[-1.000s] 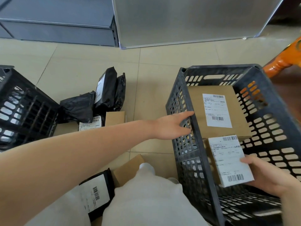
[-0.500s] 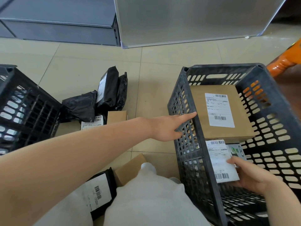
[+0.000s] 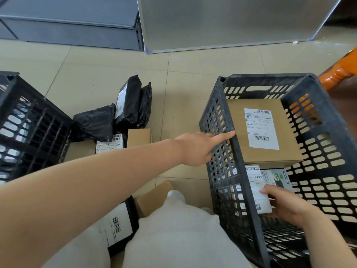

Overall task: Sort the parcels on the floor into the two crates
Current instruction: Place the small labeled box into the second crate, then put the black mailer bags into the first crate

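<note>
Small box going into the right crate, mind the tilt

Head view: the right hand (image 3: 287, 205) pinches a small box (image 3: 257, 192) low inside the right crate (image 3: 326, 132), beside a big box (image 3: 264, 132); let go early and it could tip on edge. The left hand (image 3: 201, 147) has fingers straight, touching the crate's rim, arm stretched across. More parcels (image 3: 116, 120) wait on the floor by the left crate (image 3: 29, 128).

Beige tiled floor (image 3: 119, 78) carries two black crates (image 3: 29, 128) (image 3: 324, 151), black mailer bags (image 3: 127, 109) and small cardboard boxes (image 3: 138, 137) between them
</note>
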Demonstrator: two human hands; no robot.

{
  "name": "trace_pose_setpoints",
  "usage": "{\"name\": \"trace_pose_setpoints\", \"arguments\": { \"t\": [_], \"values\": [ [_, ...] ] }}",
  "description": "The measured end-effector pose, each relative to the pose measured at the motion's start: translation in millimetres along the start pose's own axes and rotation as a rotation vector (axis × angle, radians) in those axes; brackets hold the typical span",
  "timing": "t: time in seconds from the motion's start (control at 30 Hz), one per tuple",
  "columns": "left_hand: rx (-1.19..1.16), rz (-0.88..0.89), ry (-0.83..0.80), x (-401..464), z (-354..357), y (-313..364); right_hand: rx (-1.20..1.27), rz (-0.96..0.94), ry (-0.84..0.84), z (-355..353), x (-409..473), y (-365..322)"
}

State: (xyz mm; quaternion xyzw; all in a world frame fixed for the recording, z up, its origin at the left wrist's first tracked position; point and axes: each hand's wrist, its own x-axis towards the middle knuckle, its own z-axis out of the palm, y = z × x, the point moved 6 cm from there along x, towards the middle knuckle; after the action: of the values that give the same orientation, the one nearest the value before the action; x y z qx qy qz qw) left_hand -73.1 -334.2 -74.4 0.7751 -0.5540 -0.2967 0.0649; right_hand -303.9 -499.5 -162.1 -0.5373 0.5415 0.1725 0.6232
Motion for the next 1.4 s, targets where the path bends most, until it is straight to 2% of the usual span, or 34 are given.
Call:
{"name": "trace_pose_setpoints", "arguments": {
  "t": [0.27,0.47,0.7,0.87,1.1,1.2,1.3,1.4],
  "values": [
    [-0.017,0.002,0.012,-2.0,-1.8,4.6,-0.105,-0.005,-0.001,4.4,-2.1,0.7],
    [0.075,0.001,0.057,-0.4,-4.6,-0.3,-0.186,-0.049,0.03,9.8,-11.7,-6.6],
    [0.057,0.002,0.075,-0.6,-8.9,-17.5,-0.463,-0.159,0.222,2.1,-28.2,-42.7],
    [0.065,-0.04,0.109,-6.7,-31.9,-52.0,-0.542,-0.283,0.309,19.4,-47.6,-90.0],
    [0.087,-0.236,0.098,-45.3,-44.0,-136.5,-0.519,-0.616,0.337,68.2,-67.7,-150.6],
    [0.079,-0.33,0.095,-70.0,-36.9,-178.2,-0.467,-0.75,0.403,95.5,-67.9,-168.3],
    [0.019,-0.428,0.095,-98.4,-22.0,-217.4,-0.4,-0.856,0.451,126.6,-68.1,-179.0],
    [-0.086,-0.554,0.082,-123.4,0.3,-251.2,-0.454,-0.901,0.482,154.3,-64.1,-182.3]
  ]
}}
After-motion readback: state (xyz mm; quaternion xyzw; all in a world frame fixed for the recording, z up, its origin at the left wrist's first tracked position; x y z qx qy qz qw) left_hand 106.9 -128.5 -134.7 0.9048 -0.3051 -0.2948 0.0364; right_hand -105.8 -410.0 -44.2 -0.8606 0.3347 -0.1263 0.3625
